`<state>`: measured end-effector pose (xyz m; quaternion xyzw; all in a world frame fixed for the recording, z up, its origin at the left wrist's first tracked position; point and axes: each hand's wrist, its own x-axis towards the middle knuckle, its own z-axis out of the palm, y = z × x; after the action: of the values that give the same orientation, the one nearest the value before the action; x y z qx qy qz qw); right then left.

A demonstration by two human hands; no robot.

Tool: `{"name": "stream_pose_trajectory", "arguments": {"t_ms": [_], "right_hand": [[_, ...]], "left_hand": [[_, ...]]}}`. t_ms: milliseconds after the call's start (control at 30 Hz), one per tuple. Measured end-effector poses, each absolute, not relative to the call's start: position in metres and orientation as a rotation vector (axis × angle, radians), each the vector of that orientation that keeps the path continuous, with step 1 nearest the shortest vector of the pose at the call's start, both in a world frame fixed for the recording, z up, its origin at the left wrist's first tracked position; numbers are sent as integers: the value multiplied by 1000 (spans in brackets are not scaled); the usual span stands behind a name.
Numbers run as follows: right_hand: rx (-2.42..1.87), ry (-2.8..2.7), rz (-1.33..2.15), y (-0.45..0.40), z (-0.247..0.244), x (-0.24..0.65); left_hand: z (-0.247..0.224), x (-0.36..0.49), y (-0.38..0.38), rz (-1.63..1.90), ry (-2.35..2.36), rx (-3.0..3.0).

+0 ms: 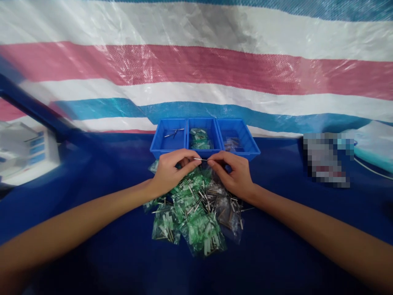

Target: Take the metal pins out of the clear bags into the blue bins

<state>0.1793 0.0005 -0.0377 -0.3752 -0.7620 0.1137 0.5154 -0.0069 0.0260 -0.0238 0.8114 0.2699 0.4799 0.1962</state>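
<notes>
A thin metal pin (201, 159), silver with a thicker left part and a narrow right end like a blind rivet, is stretched level between my fingertips. My left hand (172, 170) pinches its thicker end between thumb and forefinger. At the narrow end, the thumb and forefinger of my right hand (235, 174) are closed. Below both hands lies a heap of small green-tinted bags (196, 225) holding white and metal pieces. Clear bags (227, 211) with brownish metal pieces lie on its right side. Loose metal pins (202, 196) are scattered over the heap.
Behind my hands stand three joined blue bins: the left bin (162, 143) holds a few metal pins, the middle (215, 139) green bags, the right (244, 137) clear bags. A white device (46, 155) sits far left on the blue table (107, 246). A striped sheet (196, 65) hangs behind.
</notes>
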Motion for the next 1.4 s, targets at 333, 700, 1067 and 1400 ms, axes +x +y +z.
{"name": "stream_pose_trajectory", "arguments": {"t_ms": [333,700,1067,1400], "right_hand": [[-905,-1817,277,0,-38,180],[-907,-1806,266,0,-37,180],[-922,-1787,292,0,-41,183],[-923,-1787,279,0,-40,183]], "left_hand": [[-24,-7,26,1347,750,2244],[-25,-7,27,1341,733,2273],[-27,-6,29,1330,743,2323],[-26,-6,29,1355,740,2337]]}}
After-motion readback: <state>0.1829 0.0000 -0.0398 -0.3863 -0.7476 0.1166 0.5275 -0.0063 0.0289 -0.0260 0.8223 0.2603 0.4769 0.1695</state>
